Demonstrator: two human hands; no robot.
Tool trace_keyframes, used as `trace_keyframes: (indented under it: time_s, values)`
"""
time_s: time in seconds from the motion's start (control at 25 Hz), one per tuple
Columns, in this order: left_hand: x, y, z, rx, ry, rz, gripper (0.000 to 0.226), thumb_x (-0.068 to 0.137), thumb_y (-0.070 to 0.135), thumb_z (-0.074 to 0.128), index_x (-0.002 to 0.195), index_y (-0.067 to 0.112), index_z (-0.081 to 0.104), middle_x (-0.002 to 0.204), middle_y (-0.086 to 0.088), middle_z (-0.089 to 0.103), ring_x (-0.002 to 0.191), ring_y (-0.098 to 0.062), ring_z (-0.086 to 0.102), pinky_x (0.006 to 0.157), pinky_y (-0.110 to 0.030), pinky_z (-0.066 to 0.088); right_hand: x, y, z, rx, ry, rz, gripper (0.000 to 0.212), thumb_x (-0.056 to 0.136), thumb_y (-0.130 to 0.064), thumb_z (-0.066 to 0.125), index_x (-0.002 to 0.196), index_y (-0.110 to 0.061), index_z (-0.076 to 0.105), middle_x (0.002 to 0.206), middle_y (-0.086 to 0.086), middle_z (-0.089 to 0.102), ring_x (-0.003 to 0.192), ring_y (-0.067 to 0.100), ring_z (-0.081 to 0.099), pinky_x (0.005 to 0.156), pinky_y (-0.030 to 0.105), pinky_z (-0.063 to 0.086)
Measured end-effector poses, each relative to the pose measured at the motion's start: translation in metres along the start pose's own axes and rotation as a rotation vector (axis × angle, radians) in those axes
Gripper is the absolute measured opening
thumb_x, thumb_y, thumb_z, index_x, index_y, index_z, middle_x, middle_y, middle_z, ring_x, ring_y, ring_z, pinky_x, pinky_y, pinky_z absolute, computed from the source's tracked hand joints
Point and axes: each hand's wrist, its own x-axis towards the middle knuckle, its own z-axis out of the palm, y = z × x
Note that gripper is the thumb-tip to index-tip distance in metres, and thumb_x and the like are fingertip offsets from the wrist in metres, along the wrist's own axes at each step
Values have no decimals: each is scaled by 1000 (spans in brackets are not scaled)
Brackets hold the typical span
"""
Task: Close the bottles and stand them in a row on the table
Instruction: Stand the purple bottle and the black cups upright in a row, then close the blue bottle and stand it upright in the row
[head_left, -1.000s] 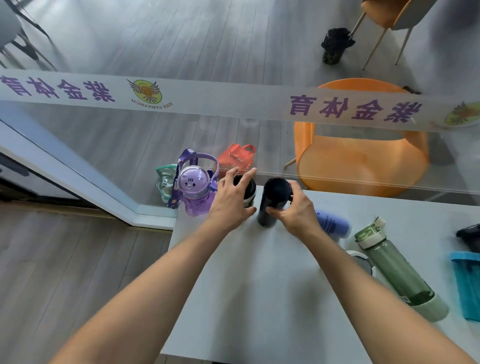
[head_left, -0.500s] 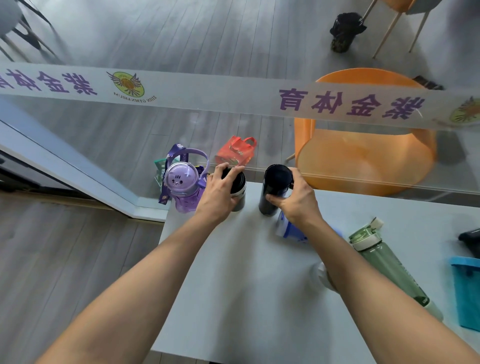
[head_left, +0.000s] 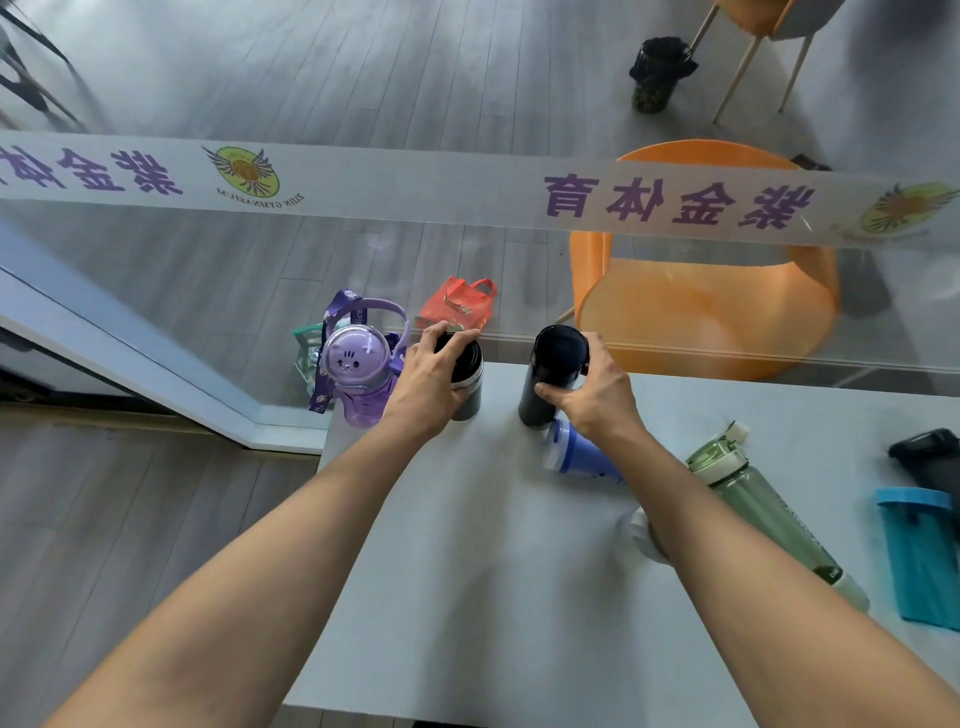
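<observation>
At the far left corner of the pale grey tabletop (head_left: 467, 571), two upright bottles are being held at once. The short grey steel flask with the black lid (head_left: 466, 375) is being gripped by the left hand (head_left: 434, 382), whose fingers (head_left: 457, 340) are clamped over the lid. The tall dark navy cylindrical bottle (head_left: 551, 375) is being gripped by the right hand (head_left: 592, 392), the fingers closed around its upper part. A purple plastic bottle with a cat-face dome lid and a strap (head_left: 358, 370) is standing just beside the flask, very near the table edge. Three bottles are lying on their sides: a blue and white bottle (head_left: 579, 451) touching the foot of the navy bottle, a transparent green bottle with a flip cap (head_left: 763, 499) further right, and a teal bottle (head_left: 922, 551) at the right border. A white object is being partly hidden under the right forearm; what it is cannot be told.

Several risks are being judged here. The purple bottle could be pushed off the edge if the flask is being slid leftward. The navy bottle could be tipped by the lying blue bottle when it is rolling against the foot. Whether the lids are fully tightened cannot be seen, so leakage is being considered possible. The row is also being kept close to the far edge.
</observation>
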Motion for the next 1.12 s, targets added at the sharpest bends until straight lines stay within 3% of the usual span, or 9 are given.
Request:
trace_keyframes:
  time_s: [0.2, 0.36, 0.48, 0.6, 0.72, 0.8, 0.88, 1.04, 1.12]
  values:
    - [1, -1, -1, 17, -17, -15, 75, 79, 9, 71, 142, 37, 41, 152, -9, 28, 131, -39, 35, 109, -44, 34, -2, -4, 0, 8, -1, 34, 69, 69, -23, 88, 128, -24, 52, 113, -9, 61, 112, 19, 58, 90, 22, 41]
    - [-8, 6, -3, 96, -16, -1, 84, 75, 17, 73, 146, 39, 33, 156, -13, 24, 138, -41, 27, 111, -50, 29, -12, 8, -15, -65, -35, 158, 96, 66, -31, 91, 145, -25, 38, 138, 3, 57, 130, 20, 51, 105, 29, 41]
    - [-30, 18, 0, 181, 145, 67, 79, 75, 25, 74, 145, 32, 38, 151, -10, 34, 136, -34, 31, 113, -47, 29, -24, 32, -40, -199, -94, 224, 95, 68, -35, 89, 147, -23, 39, 145, 9, 53, 132, 25, 52, 101, 33, 42]
    - [-63, 38, 20, 102, 313, 146, 58, 80, 19, 66, 135, 23, 50, 137, -6, 48, 122, -30, 44, 107, -40, 35, -24, 52, -62, -300, -211, 264, 83, 71, -38, 85, 142, -24, 45, 143, 9, 55, 128, 26, 54, 99, 35, 46]
    - [-86, 58, 56, -39, 97, 66, 45, 88, 15, 56, 132, 19, 52, 127, -6, 54, 114, -30, 48, 102, -40, 39, -8, 63, -72, -381, -341, 263, 76, 73, -39, 84, 139, -26, 50, 141, 5, 56, 124, 25, 57, 102, 39, 48]
    - [-88, 68, 83, -34, -155, -92, 45, 95, 24, 48, 140, 21, 43, 134, -7, 53, 121, -31, 45, 106, -42, 36, 1, 71, -71, -418, -429, 233, 72, 74, -39, 84, 137, -27, 52, 140, 3, 57, 122, 23, 57, 101, 39, 49]
    - [-84, 76, 108, -11, -308, -246, 50, 99, 32, 41, 147, 22, 33, 141, -9, 50, 128, -33, 43, 109, -44, 35, 9, 81, -67, -451, -521, 184, 70, 75, -39, 83, 137, -27, 52, 140, 2, 57, 121, 23, 57, 101, 39, 50]
    - [-71, 84, 135, -202, -381, -516, 58, 99, 30, 38, 153, 26, 17, 148, -14, 45, 131, -35, 45, 108, -43, 39, 18, 100, -57, -505, -659, 77, 73, 76, -38, 81, 140, -25, 49, 141, 4, 55, 122, 25, 56, 98, 37, 48]
    - [-66, 89, 139, -361, -382, -609, 56, 99, 27, 37, 152, 30, 20, 148, -10, 47, 131, -29, 48, 106, -37, 40, 18, 102, -51, -505, -693, 51, 73, 75, -39, 80, 139, -27, 48, 138, 4, 56, 119, 27, 57, 98, 40, 50]
